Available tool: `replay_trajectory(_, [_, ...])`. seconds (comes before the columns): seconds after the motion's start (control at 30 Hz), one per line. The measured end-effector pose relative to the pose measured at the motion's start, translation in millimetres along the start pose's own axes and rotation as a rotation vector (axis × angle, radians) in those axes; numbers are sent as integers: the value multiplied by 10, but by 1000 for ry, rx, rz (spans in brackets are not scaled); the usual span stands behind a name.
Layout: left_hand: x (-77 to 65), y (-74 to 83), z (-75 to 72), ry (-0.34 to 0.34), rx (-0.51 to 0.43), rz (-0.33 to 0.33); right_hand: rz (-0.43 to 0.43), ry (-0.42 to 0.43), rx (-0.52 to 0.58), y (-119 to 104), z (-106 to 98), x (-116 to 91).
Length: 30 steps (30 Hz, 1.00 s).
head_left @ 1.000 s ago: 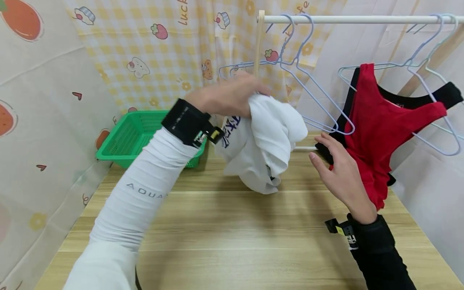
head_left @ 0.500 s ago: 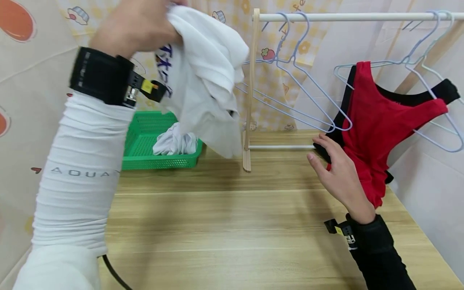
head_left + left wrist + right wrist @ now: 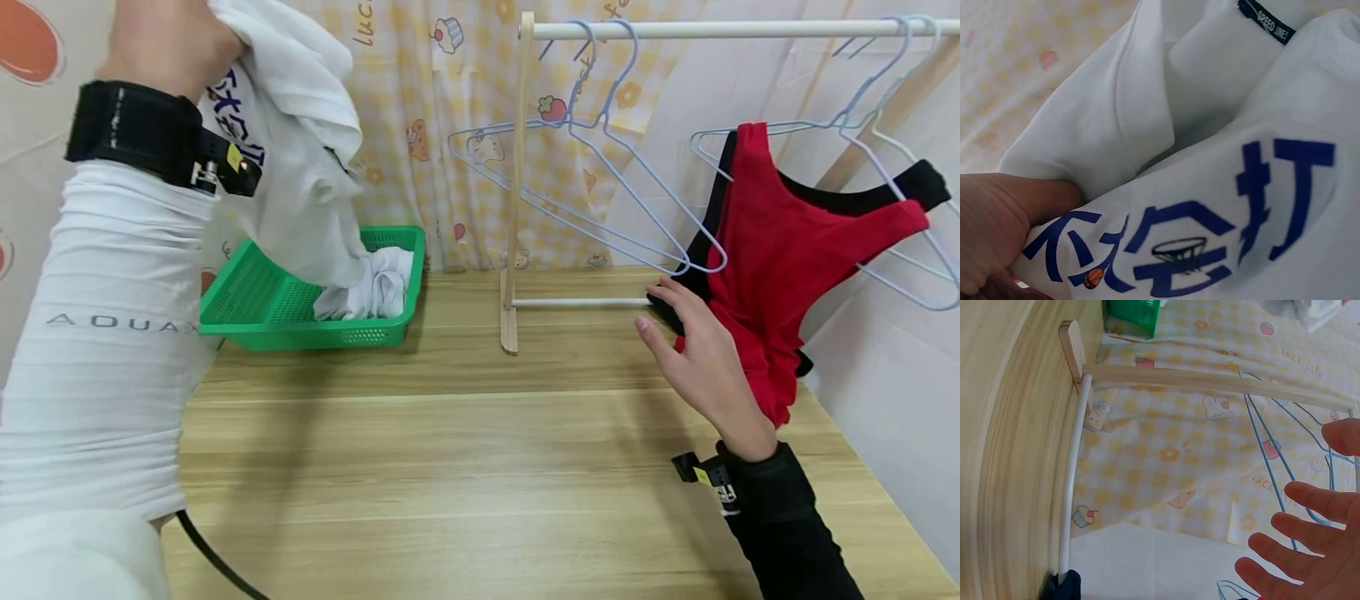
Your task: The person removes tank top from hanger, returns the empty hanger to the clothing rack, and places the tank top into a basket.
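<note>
At the upper left of the head view my left hand [image 3: 174,46] grips a bunched white T-shirt [image 3: 300,158]. The left wrist view shows the thumb pinching the shirt's fabric beside dark blue characters and small basketball prints; a black label [image 3: 1266,20] sits at the top. Below the shirt stands a green basket [image 3: 240,321] with white crumpled cloth [image 3: 384,287] inside. My right hand [image 3: 705,371] holds nothing, its fingers spread and relaxed. It hovers in front of a red tank top [image 3: 795,242], which hangs on the rack over a black garment [image 3: 911,185].
A rack with a white rail [image 3: 712,31] and wooden post [image 3: 517,167] stands at the back right. Two bare blue hangers [image 3: 637,179] hang at its left end. The wooden tabletop [image 3: 450,475] spreads in front; a patterned curtain [image 3: 390,75] hangs behind.
My left hand has carried the white T-shirt from beside the hangers leftward and up, until it hangs over the green basket. The right hand has stayed almost still.
</note>
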<state>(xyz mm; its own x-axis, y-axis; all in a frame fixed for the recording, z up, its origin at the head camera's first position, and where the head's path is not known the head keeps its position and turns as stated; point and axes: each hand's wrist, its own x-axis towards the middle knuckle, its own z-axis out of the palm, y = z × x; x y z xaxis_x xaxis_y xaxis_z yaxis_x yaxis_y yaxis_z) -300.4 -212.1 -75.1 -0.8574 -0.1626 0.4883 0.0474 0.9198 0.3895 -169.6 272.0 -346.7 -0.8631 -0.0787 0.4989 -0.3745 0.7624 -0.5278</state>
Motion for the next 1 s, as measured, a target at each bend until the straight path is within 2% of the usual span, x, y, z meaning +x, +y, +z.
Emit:
replay_trajectory(0.07, [53, -96, 75, 11, 23, 27, 8, -7, -1, -6, -1, -4])
replay_trajectory(0.17, [127, -273, 214, -10, 63, 57, 19, -17, -7, -8, 3, -8])
replay_trajectory(0.4, [166, -752, 647, -125, 75, 25, 42, -26, -18, -10, 7, -20])
replay_trajectory(0.57, [76, -1110, 1003, -186, 67, 53, 46, -37, -11, -17, 22, -32])
replay_trajectory(0.7, [-45, -1347, 1310, -200, 63, 68, 41, -40, -5, -21, 40, -32])
replay_trajectory(0.87, [-207, -1535, 1660, -228, 81, 18, 38, -41, -5, -18, 50, -37])
replay_trajectory(1.0, [-276, -1689, 1865, -308, 112, -9, 37, -41, -6, -12, 58, -48])
